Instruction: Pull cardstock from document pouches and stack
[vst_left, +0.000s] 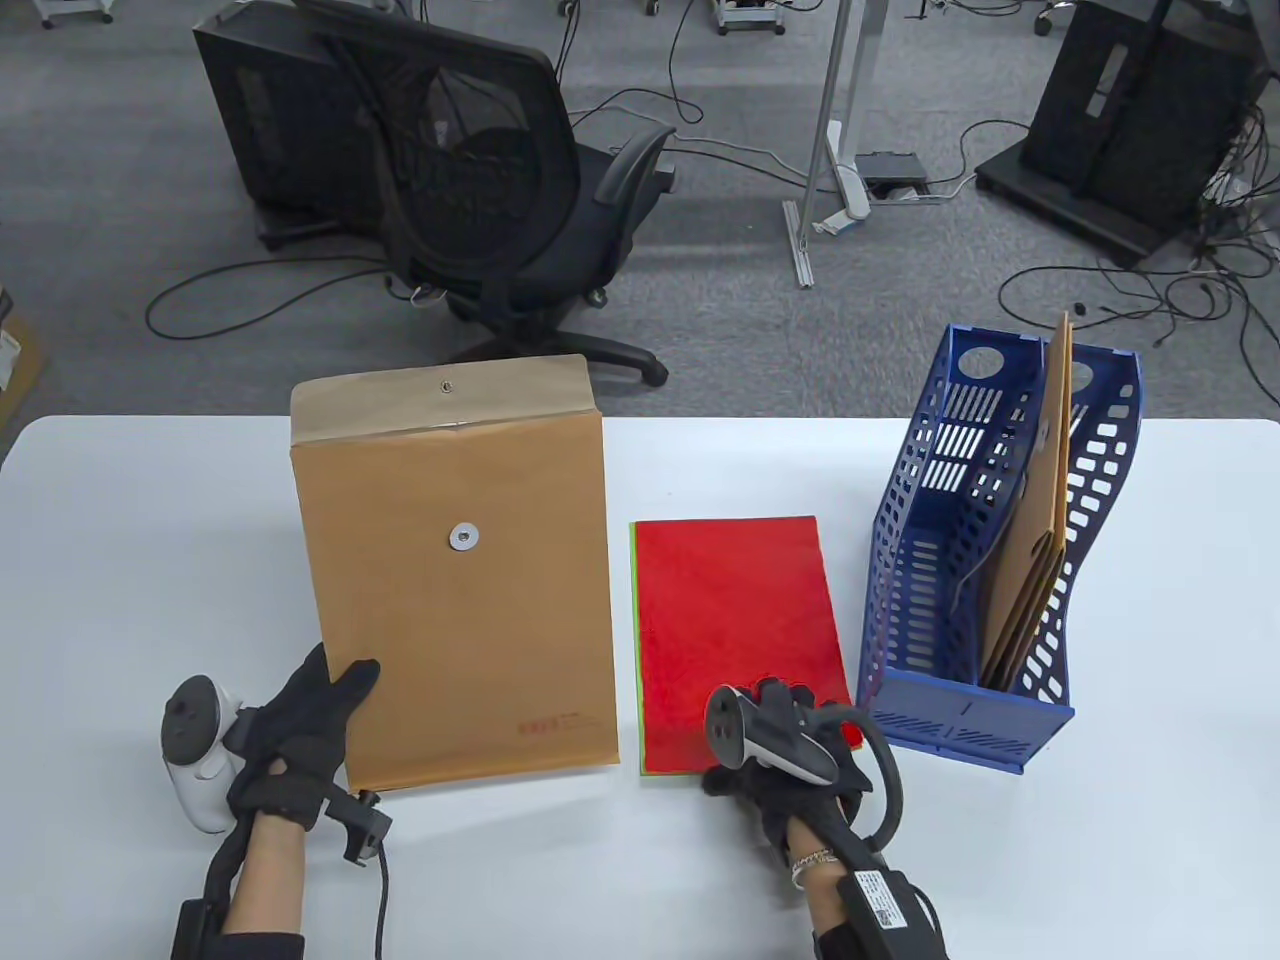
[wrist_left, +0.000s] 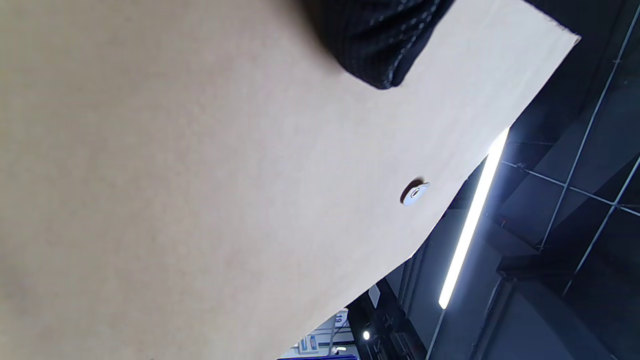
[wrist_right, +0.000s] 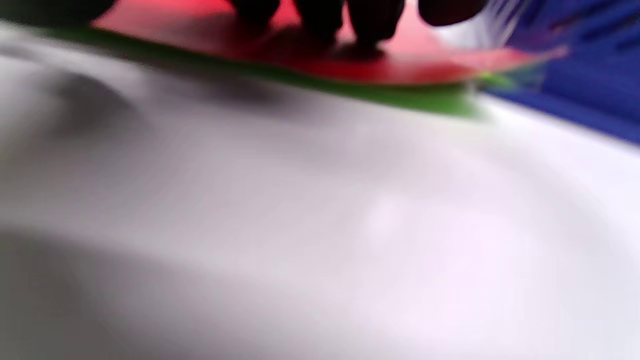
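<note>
The left hand (vst_left: 295, 745) grips the brown kraft document pouch (vst_left: 460, 590) at its seven-o'clock corner; right hand (vst_left: 790, 745) fingertips (wrist_right: 320, 17) press the red cardstock sheet (vst_left: 735, 620).

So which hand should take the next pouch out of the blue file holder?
Right. The right hand rests on the red cardstock beside the blue file holder; the left hand holds the kraft pouch.

One large brown kraft-paper document pouch (vst_left: 455, 580) lies on the table; one stack of coloured cardstock (vst_left: 738, 630), red sheet on top, green edge beneath; one blue perforated plastic file holder (vst_left: 960, 590); several brown pouches (vst_left: 1040, 520) inside it, exact number indeterminate; two gloved hands.
</note>
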